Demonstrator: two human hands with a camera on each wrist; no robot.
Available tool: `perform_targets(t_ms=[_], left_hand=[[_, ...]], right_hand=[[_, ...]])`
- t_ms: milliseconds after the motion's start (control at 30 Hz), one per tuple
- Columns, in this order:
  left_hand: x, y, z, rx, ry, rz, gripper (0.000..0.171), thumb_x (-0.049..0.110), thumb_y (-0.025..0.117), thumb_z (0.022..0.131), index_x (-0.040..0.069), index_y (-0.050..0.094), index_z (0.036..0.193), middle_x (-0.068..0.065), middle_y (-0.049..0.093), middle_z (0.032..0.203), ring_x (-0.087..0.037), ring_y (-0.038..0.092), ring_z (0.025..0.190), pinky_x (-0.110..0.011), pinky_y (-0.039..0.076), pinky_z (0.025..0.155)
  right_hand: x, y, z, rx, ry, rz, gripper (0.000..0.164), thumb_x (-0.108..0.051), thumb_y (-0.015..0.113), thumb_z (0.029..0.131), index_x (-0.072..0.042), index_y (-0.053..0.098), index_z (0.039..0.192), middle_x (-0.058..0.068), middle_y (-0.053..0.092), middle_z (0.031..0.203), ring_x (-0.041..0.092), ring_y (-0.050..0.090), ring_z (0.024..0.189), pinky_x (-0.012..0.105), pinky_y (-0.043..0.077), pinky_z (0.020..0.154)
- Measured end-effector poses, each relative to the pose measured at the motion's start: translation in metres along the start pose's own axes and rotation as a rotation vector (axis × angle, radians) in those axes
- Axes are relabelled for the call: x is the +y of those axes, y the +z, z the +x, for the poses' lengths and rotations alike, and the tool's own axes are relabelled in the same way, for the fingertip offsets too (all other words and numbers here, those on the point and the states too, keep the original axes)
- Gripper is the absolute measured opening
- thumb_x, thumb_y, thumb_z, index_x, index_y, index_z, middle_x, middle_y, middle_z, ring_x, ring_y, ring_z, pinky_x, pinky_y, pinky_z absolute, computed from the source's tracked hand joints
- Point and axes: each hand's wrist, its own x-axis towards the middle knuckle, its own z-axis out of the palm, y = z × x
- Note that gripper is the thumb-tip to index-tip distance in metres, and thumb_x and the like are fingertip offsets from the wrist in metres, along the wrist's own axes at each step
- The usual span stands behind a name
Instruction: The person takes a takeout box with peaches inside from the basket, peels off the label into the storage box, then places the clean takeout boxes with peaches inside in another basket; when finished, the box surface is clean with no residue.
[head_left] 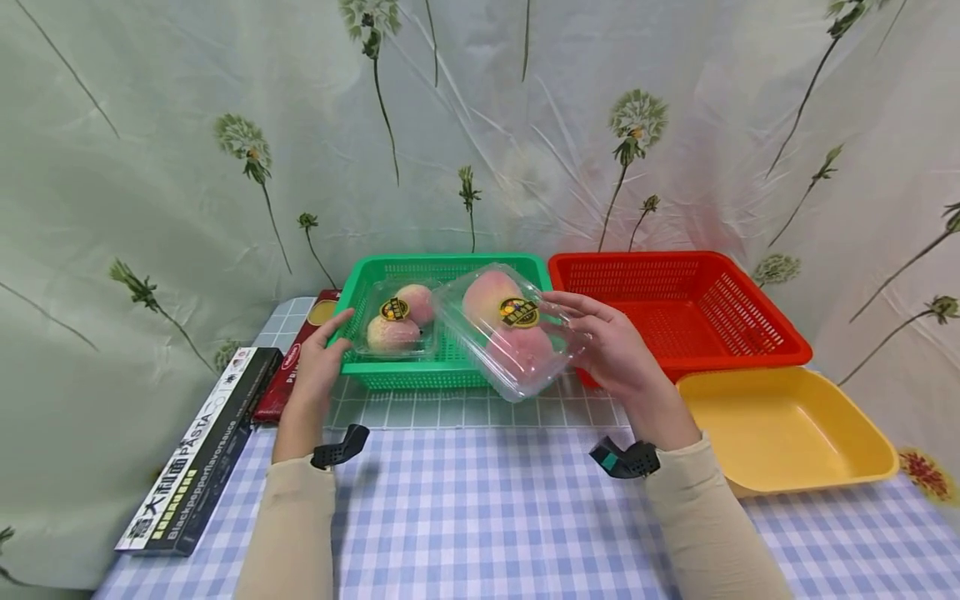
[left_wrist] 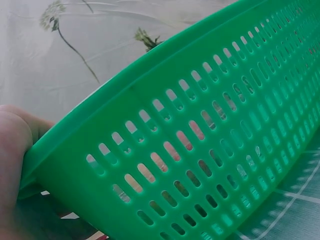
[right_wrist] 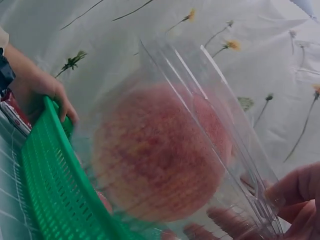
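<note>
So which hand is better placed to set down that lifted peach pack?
Probably the right: the right hand already holds the lifted peach pack. The left hand grips the left rim of the green basket, so it would likely have to let go and reach across.

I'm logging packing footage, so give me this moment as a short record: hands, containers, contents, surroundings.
Left hand: grips the left rim of the green basket
Right hand: holds a clear box by its edge
Held box: tilted, two pink peach-like fruits inside, black-and-gold label
In green basket: another clear box, also with two fruits and a label
Right side: red basket, with a yellow tray nearer the person
Left side: black-and-white pasta box and a red packet
Unclear: whether held box touches green basket
</note>
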Motion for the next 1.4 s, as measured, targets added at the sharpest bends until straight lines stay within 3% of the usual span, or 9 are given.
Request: perform_targets(t_ms=[267,400,600,700,767,900,1100,1233,1400], left_hand=[[-0.001,0.004,-0.001,0.023,0.05,0.017,0.048,0.017,0.045,0.105,0.021,0.043,0.153,-0.006,0.025,0.166,-0.028,0.024,0.152,-0.052,0.027,0.121],[0.001,0.01,-0.004,0.152,0.107,0.11,0.043,0.019,0.048,0.103,0.016,0.054,0.145,-0.01,0.04,0.158,-0.028,0.038,0.143,-0.05,0.035,0.117],[0.01,0.017,-0.009,0.409,0.324,0.316,0.034,0.016,0.051,0.098,0.005,0.067,0.127,-0.019,0.06,0.135,-0.037,0.055,0.123,-0.053,0.044,0.101],[0.023,0.022,-0.018,0.435,0.465,0.322,0.03,0.011,0.053,0.097,0.002,0.069,0.121,-0.017,0.063,0.135,-0.037,0.056,0.127,-0.053,0.043,0.105],[0.033,0.026,-0.026,0.403,0.549,0.297,0.029,0.009,0.054,0.098,0.002,0.069,0.121,-0.016,0.065,0.133,-0.035,0.056,0.128,-0.051,0.042,0.108],[0.049,0.035,-0.041,0.206,0.644,0.209,0.028,0.009,0.054,0.099,0.006,0.068,0.123,-0.014,0.069,0.124,-0.034,0.065,0.113,-0.042,0.048,0.099],[0.06,0.049,-0.061,-0.273,0.663,0.15,0.03,0.014,0.055,0.102,0.006,0.063,0.13,-0.013,0.067,0.129,-0.03,0.066,0.113,-0.022,0.052,0.094],[0.061,0.062,-0.069,-0.594,0.652,0.155,0.031,0.013,0.055,0.102,0.005,0.06,0.132,-0.015,0.064,0.131,-0.031,0.066,0.116,-0.025,0.053,0.097],[0.058,0.076,-0.077,-0.888,0.6,0.253,0.043,0.019,0.058,0.102,0.012,0.051,0.144,-0.007,0.057,0.144,-0.03,0.058,0.13,-0.041,0.049,0.106]], right_hand=[[0.009,-0.015,-0.02,-0.111,-0.015,-0.039,0.034,-0.007,0.045,0.102,-0.024,0.069,0.12,-0.006,0.063,0.128,0.023,0.053,0.125,0.039,0.053,0.095],[0.017,-0.025,-0.025,-0.248,-0.103,-0.059,0.035,-0.004,0.043,0.103,-0.017,0.069,0.123,-0.005,0.069,0.123,0.018,0.059,0.122,0.031,0.053,0.096],[0.031,-0.035,-0.022,-0.4,-0.155,-0.165,0.034,-0.004,0.044,0.103,-0.014,0.068,0.126,-0.003,0.069,0.125,0.018,0.059,0.12,0.032,0.051,0.097],[0.038,-0.038,-0.021,-0.432,-0.133,-0.21,0.032,-0.005,0.046,0.103,-0.012,0.067,0.126,-0.004,0.068,0.125,0.02,0.058,0.117,0.033,0.052,0.096],[0.044,-0.04,-0.019,-0.445,-0.117,-0.229,0.031,-0.006,0.048,0.103,-0.01,0.067,0.127,-0.004,0.067,0.125,0.02,0.058,0.115,0.034,0.053,0.094],[0.054,-0.046,-0.015,-0.48,-0.107,-0.259,0.03,-0.006,0.047,0.103,-0.001,0.063,0.128,-0.002,0.067,0.126,0.019,0.059,0.116,0.034,0.054,0.095],[0.066,-0.058,-0.011,-0.536,-0.119,-0.296,0.032,-0.004,0.047,0.103,0.006,0.057,0.131,0.002,0.065,0.13,0.02,0.057,0.119,0.035,0.056,0.093],[0.071,-0.063,-0.009,-0.53,-0.107,-0.321,0.031,-0.005,0.048,0.103,0.008,0.058,0.13,0.01,0.064,0.132,0.02,0.057,0.119,0.033,0.055,0.094],[0.069,-0.063,-0.01,-0.509,-0.088,-0.52,0.032,-0.01,0.051,0.103,-0.004,0.063,0.132,0.015,0.062,0.136,0.023,0.057,0.124,0.026,0.051,0.1]])
